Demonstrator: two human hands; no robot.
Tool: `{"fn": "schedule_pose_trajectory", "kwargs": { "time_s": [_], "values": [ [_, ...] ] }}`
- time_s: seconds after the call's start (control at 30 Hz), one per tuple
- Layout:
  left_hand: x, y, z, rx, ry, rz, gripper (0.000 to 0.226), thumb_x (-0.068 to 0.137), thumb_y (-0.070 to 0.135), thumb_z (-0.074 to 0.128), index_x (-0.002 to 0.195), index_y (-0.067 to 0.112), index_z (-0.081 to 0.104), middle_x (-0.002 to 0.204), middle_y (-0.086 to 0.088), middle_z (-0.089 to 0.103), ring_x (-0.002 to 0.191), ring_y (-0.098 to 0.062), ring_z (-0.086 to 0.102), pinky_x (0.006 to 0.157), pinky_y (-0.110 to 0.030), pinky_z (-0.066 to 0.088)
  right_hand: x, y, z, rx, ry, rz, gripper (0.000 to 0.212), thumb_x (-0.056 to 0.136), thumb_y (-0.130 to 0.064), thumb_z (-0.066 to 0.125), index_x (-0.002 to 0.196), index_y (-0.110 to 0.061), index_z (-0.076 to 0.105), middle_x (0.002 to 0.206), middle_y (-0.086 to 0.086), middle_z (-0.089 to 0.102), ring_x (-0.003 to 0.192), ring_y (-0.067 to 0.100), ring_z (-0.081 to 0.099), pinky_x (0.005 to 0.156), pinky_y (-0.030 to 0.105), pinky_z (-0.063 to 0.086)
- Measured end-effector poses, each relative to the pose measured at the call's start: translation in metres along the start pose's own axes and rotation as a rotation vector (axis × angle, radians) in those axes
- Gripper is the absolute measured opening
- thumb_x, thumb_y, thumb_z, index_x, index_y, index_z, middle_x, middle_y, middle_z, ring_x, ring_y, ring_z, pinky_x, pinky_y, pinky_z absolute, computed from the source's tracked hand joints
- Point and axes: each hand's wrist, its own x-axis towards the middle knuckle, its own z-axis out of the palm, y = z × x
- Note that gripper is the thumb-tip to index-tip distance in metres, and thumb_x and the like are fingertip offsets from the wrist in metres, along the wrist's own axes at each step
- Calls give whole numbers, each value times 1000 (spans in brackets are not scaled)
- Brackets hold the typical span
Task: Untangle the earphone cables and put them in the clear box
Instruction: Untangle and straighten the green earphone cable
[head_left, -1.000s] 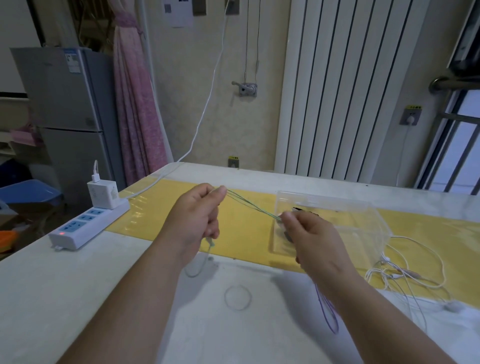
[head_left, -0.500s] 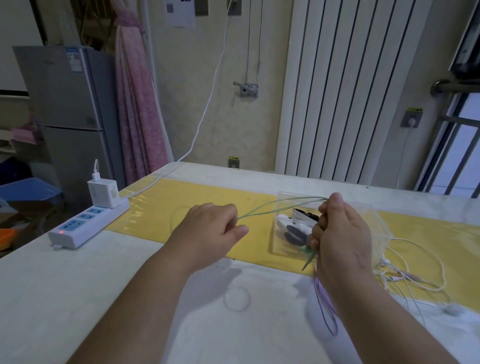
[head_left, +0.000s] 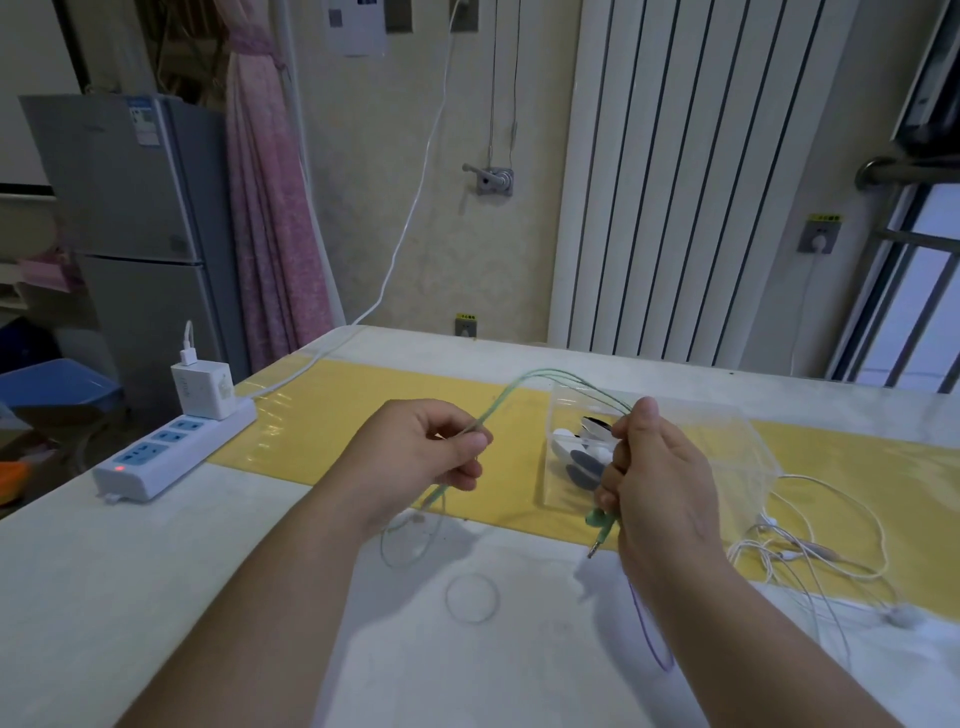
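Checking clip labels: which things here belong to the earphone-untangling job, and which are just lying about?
Job: green earphone cable, pinched by left hand and gripped by right hand; clear box; tangled white earphones; purple cable.
Lying about: power strip; white charger plugged into it; fridge; pink curtain.

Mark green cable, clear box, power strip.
green cable (head_left: 601, 525): head view, on its hanging plug.
clear box (head_left: 737, 447): head view, on its bare right wall.
power strip (head_left: 156, 447): head view, on its top face among the sockets.
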Motion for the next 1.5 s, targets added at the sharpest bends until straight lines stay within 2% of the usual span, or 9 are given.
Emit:
{"fn": "schedule_pose_trajectory", "kwargs": {
  "time_s": [0.17, 0.4, 0.5, 0.7, 1.0, 1.1, 1.23, 1.37, 1.5],
  "values": [
    [0, 3, -2, 87, 2, 68, 10, 82, 13, 73, 73, 11, 70, 65, 1, 58, 63, -8, 51, 64, -17, 41, -2, 1, 3, -35, -52, 3, 41, 102, -40, 41, 73, -13, 50, 51, -5, 35, 44, 15, 31, 47, 29, 31],
    [-3, 14, -3, 63, -4, 29, 9, 63, 20, 51, 55, 19, 51, 63, -11, 37, 57, -20, 28, 56, -33, 19, -1, -1, -1, 34, 24, -42, 42, 103, -38, 40, 70, -13, 46, 44, -11, 35, 37, 9, 29, 46, 29, 31],
    [-2, 8, -4, 96, 8, -8, 8, 73, 16, 67, 67, 11, 67, 46, 11, 42, 45, -8, 31, 50, -25, 23, 1, -2, -4, 60, 91, -51, 41, 102, -40, 40, 71, -13, 48, 45, -10, 34, 38, 8, 31, 44, 28, 34],
    [-4, 8, -2, -236, -19, -22, 5, 83, -4, 65, 83, -3, 70, 62, -7, 56, 52, -16, 53, 48, -25, 49, -1, 1, 0, 0, -24, 3, 35, 102, -33, 42, 75, -12, 48, 49, -7, 35, 40, 9, 32, 50, 31, 31],
    [-3, 9, -6, -443, -66, -17, 17, 83, 2, 58, 72, 6, 71, 64, -7, 55, 50, -12, 42, 44, -20, 29, -10, 7, 7, -349, -275, -14, 28, 100, -28, 47, 78, -13, 55, 57, -10, 52, 49, 12, 41, 57, 33, 37],
    [-3, 9, -6, -469, -127, -9, 10, 78, 4, 63, 71, 8, 69, 64, -8, 51, 51, -13, 43, 44, -20, 32, -9, 10, 7, -406, -297, -17, 24, 98, -29, 49, 81, -14, 57, 55, -16, 54, 56, 15, 41, 63, 35, 39],
    [-4, 10, -4, -558, -102, 13, 16, 78, 8, 58, 69, 9, 71, 65, -8, 56, 50, -13, 53, 44, -20, 45, -10, 9, 6, -394, -401, 35, 8, 86, -9, 56, 84, -17, 58, 74, -2, 62, 59, 19, 40, 62, 35, 36],
    [-5, 11, -1, -607, -80, 60, 13, 76, 6, 57, 78, 4, 69, 68, -11, 64, 57, -17, 65, 51, -23, 55, -18, 6, 9, -336, -611, 88, 27, 72, -16, 60, 97, -22, 62, 96, -4, 74, 50, 12, 44, 54, 31, 39],
    [-3, 12, 0, -605, -7, 76, 11, 83, 5, 54, 86, 1, 64, 67, -8, 64, 57, -16, 65, 50, -21, 54, -19, 7, 10, -494, -606, -10, 7, 87, -22, 67, 87, -15, 68, 73, 3, 69, 46, 10, 43, 53, 27, 34]
  ]
}}
